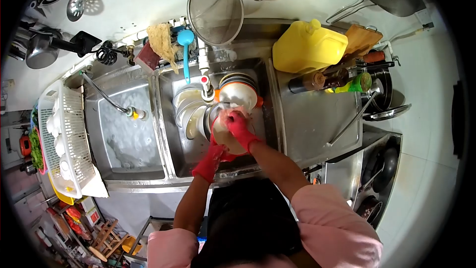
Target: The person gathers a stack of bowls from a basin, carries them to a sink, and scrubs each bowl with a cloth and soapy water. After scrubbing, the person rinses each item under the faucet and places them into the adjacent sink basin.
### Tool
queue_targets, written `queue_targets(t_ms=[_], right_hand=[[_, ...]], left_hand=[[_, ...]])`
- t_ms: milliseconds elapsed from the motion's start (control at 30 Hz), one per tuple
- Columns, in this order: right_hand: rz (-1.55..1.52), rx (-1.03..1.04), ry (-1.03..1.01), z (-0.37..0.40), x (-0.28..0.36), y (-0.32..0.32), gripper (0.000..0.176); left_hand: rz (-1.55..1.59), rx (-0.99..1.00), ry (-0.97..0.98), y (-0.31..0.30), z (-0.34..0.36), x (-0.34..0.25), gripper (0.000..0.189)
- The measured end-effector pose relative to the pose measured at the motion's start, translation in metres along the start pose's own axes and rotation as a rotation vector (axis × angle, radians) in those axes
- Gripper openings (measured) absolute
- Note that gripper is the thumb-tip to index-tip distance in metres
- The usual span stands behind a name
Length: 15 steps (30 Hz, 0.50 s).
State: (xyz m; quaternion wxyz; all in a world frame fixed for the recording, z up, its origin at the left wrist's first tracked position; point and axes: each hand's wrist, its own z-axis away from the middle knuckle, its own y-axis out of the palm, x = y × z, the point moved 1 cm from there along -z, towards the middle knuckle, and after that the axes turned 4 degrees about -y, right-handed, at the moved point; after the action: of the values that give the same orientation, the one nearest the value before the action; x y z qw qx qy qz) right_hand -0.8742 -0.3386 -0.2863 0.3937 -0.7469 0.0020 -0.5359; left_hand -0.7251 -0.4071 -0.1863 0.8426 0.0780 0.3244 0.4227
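Both of my hands wear red rubber gloves over the middle basin of a steel sink (171,161). My left hand (210,161) is closed on the lower left edge of a pale round plate (225,137), which is tilted towards me. My right hand (239,128) is closed round a pinkish scrubbing cloth (241,111) at the plate's upper part. Just left of the held plate, several dishes (191,119) lean in a row. Beyond my hands sits a stack of bowls (238,91), with an orange-handled pot among them. A white tap (207,89) hangs over the basin.
The left basin (126,141) holds foamy water under a hose tap (134,113). A white basket (69,144) with crockery stands far left. On the right drainboard (317,129) are a yellow jug (310,47) and bottles (317,82). A strainer (215,11) and blue ladle (186,44) hang behind.
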Motion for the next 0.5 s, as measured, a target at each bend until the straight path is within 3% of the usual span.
queue_targets(t_ms=[67, 133, 167, 233, 333, 400, 467, 500], right_hand=[[-0.623, 0.288, 0.396, -0.001, 0.033, -0.017, 0.016], [-1.245, 0.576, 0.784, -0.008, 0.086, -0.045, 0.007], [-1.007, 0.637, 0.804, 0.003, 0.060, -0.017, 0.006], [-0.616, 0.669, 0.463, 0.004, 0.050, -0.022, 0.015], [-0.029, 0.658, -0.045, 0.007, 0.039, -0.039, 0.028], [0.119, 0.518, -0.122, 0.003, 0.023, -0.022, 0.031], [0.028, 0.283, 0.078, 0.007, -0.035, 0.028, 0.028], [-0.015, 0.165, 0.184, 0.005, -0.029, 0.031, 0.026]], left_hand=[[-0.016, 0.059, 0.109, 0.006, -0.003, -0.004, 0.060], [0.129, 0.046, 0.216, -0.035, -0.063, 0.026, 0.061], [0.161, -0.006, 0.245, -0.038, -0.064, 0.023, 0.059], [0.177, -0.153, 0.286, -0.021, -0.029, -0.015, 0.054], [0.121, -0.214, 0.293, -0.009, -0.004, -0.034, 0.050], [0.075, -0.182, 0.298, -0.012, -0.002, -0.033, 0.049], [-0.033, -0.216, 0.332, -0.009, -0.010, -0.017, 0.047], [-0.052, -0.210, 0.368, -0.004, -0.010, -0.012, 0.047]])
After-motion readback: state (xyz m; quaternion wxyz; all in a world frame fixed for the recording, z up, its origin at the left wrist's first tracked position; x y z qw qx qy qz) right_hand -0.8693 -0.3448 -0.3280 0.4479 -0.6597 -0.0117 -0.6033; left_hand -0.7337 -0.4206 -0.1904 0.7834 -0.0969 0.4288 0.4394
